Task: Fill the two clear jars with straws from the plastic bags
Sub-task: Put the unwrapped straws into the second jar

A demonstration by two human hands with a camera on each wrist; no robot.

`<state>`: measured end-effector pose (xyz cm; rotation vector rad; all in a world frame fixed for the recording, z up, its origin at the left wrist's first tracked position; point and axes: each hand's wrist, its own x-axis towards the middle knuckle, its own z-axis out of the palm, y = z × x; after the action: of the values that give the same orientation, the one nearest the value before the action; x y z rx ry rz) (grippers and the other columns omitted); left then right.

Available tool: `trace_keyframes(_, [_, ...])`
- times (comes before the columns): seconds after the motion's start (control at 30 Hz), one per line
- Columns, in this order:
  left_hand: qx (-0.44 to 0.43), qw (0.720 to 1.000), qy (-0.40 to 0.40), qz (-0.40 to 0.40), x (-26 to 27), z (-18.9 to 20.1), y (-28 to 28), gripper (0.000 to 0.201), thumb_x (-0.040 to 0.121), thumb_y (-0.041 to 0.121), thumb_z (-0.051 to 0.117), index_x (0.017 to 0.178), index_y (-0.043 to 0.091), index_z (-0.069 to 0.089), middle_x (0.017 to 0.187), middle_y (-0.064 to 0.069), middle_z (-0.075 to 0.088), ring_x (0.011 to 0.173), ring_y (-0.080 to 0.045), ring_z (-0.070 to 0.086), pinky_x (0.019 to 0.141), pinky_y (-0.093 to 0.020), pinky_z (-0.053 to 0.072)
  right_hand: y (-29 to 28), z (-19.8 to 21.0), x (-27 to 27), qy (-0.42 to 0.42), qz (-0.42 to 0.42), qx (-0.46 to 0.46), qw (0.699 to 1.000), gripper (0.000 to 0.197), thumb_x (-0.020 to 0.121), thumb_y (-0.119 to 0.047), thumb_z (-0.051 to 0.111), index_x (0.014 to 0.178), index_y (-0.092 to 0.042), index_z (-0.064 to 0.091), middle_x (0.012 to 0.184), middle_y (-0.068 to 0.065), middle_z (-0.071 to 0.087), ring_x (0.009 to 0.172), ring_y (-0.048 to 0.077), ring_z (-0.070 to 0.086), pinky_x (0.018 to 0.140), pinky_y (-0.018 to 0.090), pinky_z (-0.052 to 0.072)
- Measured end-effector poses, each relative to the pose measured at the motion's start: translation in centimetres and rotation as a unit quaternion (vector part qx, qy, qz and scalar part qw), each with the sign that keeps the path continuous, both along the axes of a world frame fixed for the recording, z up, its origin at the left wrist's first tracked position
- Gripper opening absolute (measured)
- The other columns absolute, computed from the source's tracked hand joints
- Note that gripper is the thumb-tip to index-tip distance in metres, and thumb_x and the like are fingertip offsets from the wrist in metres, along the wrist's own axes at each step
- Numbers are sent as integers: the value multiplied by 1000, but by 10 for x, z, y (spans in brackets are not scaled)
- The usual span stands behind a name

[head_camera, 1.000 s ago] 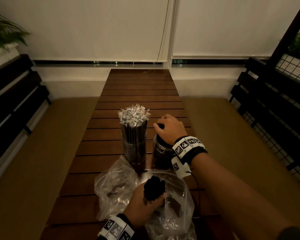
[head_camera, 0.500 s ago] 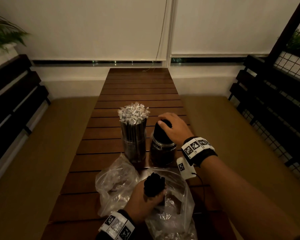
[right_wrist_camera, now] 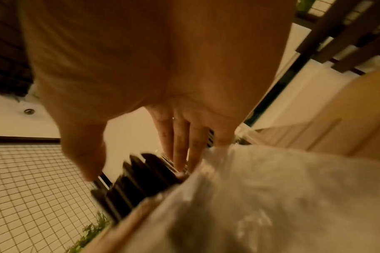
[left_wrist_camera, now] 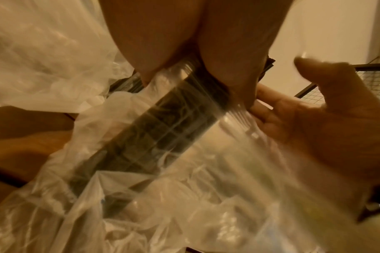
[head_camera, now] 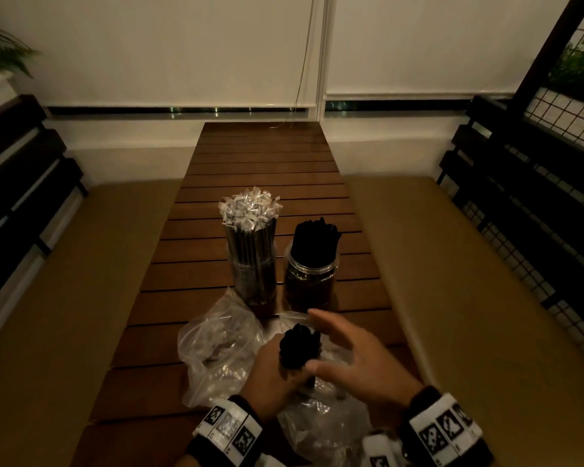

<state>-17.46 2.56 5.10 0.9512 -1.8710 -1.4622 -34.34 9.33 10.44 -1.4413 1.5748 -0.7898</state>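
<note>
Two clear jars stand mid-table. The left jar (head_camera: 254, 281) holds tall straws with silver wrapper tips (head_camera: 250, 210). The right jar (head_camera: 311, 281) holds a bunch of black straws (head_camera: 316, 239). My left hand (head_camera: 280, 375) grips an upright bundle of black straws (head_camera: 299, 345) that rises out of the near plastic bag (head_camera: 321, 423); the left wrist view shows the bundle (left_wrist_camera: 162, 123) inside the bag (left_wrist_camera: 184, 196). My right hand (head_camera: 354, 358) hovers open just right of the bundle, fingers spread. In the right wrist view the straight fingers (right_wrist_camera: 180, 150) reach beside the straw ends (right_wrist_camera: 136, 178).
A second crumpled plastic bag (head_camera: 216, 345) lies left of the held bundle on the slatted wooden table (head_camera: 263, 156). Cushioned benches (head_camera: 469, 281) flank the table, with dark slatted backrests (head_camera: 21, 183) and a wire grid (head_camera: 567, 109) at right.
My right hand left the black straws in the right jar and drew back toward me, arriving open beside the bundle. My left hand kept gripping the bundle in the bag.
</note>
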Motion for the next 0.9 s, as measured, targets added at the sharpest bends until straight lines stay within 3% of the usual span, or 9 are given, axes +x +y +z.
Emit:
trace_keyframes(0.1, [-14,1000,-3,2,-9,8,9,14,74,50,59,78,39,67,83,3,71,78,-9,69,68,-26,57,6,-19,12,-43,-27,9,999,86,67,-50,87,140,-51,42,138,-26,51,127,-8,48,107,20,42])
trace_keyframes(0.23, [-17,999,-28,-21,-17,4,18,14,74,35,61,88,34,65,92,18,70,88,4,65,78,-13,52,6,-33,20,-143,-74,-33,986,67,68,-29,90,128,-38,61,124,-8,67,117,8,64,102,35,53])
trace_keyframes(0.3, [21,999,-20,-18,-21,0,20,32,71,17,63,100,30,61,105,4,69,93,5,62,87,-23,53,7,-37,20,-165,-91,-57,980,57,71,-25,87,123,-28,66,125,-11,67,118,8,63,103,32,51])
trace_keyframes(0.4, [18,999,19,20,-32,6,24,26,80,34,57,100,19,60,110,-15,66,96,1,63,90,-29,52,9,-40,19,-172,-110,-85,975,47,74,-25,81,120,-25,68,123,-10,68,117,8,63,102,27,50])
trace_keyframes(0.5, [5,1000,25,-11,-35,9,26,40,75,26,70,108,11,55,104,0,65,98,-5,64,85,-23,53,10,-41,16,-193,-135,-99,967,40,82,-10,76,119,-23,68,113,-6,72,109,11,67,96,27,53])
trace_keyframes(0.57, [6,1000,-8,-28,-30,10,26,53,69,18,77,115,22,52,112,4,63,105,-7,63,90,-33,55,9,-40,11,-201,-156,-112,961,32,85,-3,71,113,-19,70,111,-4,73,108,12,69,94,25,54])
trace_keyframes(0.63, [-10,998,-44,-34,-26,12,27,60,70,24,79,121,34,50,122,9,58,116,-7,57,97,-40,52,9,-37,4,-209,-179,-124,953,24,86,4,69,102,-15,72,107,-2,74,105,12,70,91,24,53])
trace_keyframes(0.77, [-29,998,-47,-16,-16,29,20,45,80,34,70,118,47,51,122,23,54,117,3,51,98,-36,50,7,-24,-13,-189,-220,-146,946,14,87,4,68,88,-9,71,91,0,71,94,16,68,87,29,52])
trace_keyframes(0.9, [-89,991,-38,89,-7,47,-11,23,93,15,56,113,28,56,113,15,60,102,9,56,88,-21,51,7,-6,-23,-201,-246,-156,935,8,87,-8,72,83,-13,68,93,11,70,93,26,68,89,41,56])
